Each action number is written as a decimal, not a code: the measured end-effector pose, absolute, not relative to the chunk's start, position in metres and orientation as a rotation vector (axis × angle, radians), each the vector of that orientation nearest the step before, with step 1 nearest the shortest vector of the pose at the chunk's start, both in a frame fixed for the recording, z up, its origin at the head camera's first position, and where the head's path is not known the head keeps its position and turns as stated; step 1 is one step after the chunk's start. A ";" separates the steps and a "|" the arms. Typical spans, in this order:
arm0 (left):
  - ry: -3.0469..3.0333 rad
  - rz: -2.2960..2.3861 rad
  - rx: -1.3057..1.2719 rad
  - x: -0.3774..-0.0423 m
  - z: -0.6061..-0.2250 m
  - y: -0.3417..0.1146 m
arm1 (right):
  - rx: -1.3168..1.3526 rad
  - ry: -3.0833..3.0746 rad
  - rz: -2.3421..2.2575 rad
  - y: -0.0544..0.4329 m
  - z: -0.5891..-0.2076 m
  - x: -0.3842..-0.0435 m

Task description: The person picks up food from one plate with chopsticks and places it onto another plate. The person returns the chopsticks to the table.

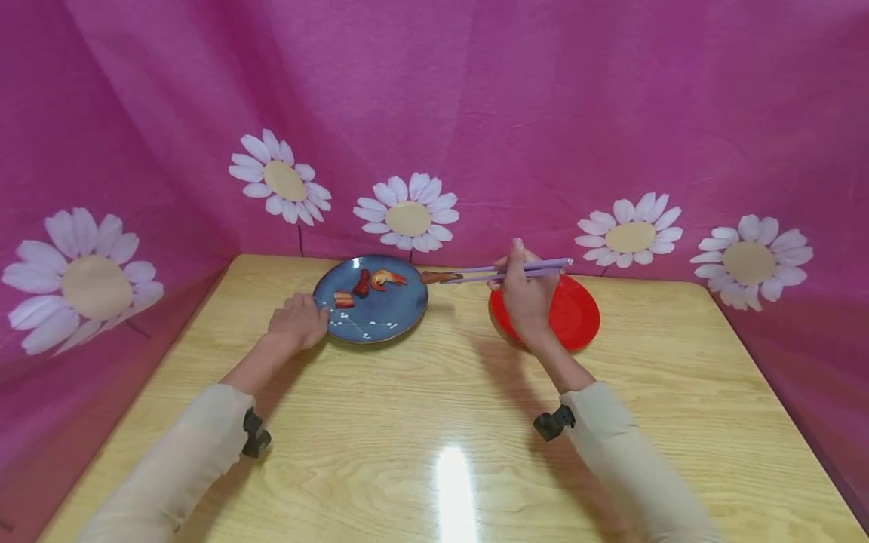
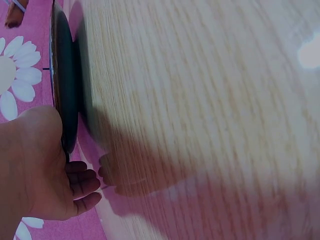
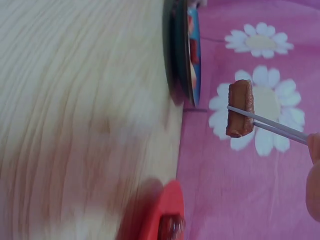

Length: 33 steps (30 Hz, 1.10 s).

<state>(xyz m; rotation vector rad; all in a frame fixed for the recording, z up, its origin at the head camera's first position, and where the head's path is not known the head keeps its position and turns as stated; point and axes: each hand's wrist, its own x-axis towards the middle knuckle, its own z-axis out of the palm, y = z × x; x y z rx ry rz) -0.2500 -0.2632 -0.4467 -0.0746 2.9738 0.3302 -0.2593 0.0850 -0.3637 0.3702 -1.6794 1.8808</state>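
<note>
My left hand [image 1: 296, 320] grips the left rim of a blue plate [image 1: 383, 311] with white blossom markings, thumb at the edge. On that plate lie a shrimp [image 1: 388, 279], a dark red piece of food [image 1: 361, 283] and a striped, layered piece [image 1: 344, 300]. My right hand [image 1: 529, 298] holds a pair of purple chopsticks [image 1: 545, 266] pointing left. Their tips pinch a brown, roll-shaped piece of food [image 3: 239, 110], held up just off the blue plate's right edge. Below the right hand is a red plate [image 1: 580, 313], partly hidden by it.
A glossy dark brown piece of food [image 3: 171, 227] sits on the red plate, seen in the right wrist view. Both plates stand toward the back of a wooden table [image 1: 380, 437]. Pink cloth [image 1: 516, 105] with daisies rises behind and at both sides.
</note>
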 end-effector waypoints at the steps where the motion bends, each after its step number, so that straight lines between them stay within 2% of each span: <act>1: 2.969 0.325 -0.073 -0.250 -0.446 -0.263 | 0.357 -1.674 1.895 0.090 -0.363 -0.260; 17: 2.959 0.306 -0.068 -0.250 -0.447 -0.262 | 0.248 -1.568 1.859 0.156 -0.374 -0.271; 33: 2.967 0.309 -0.062 -0.248 -0.444 -0.261 | 0.156 -1.623 1.745 0.185 -0.380 -0.275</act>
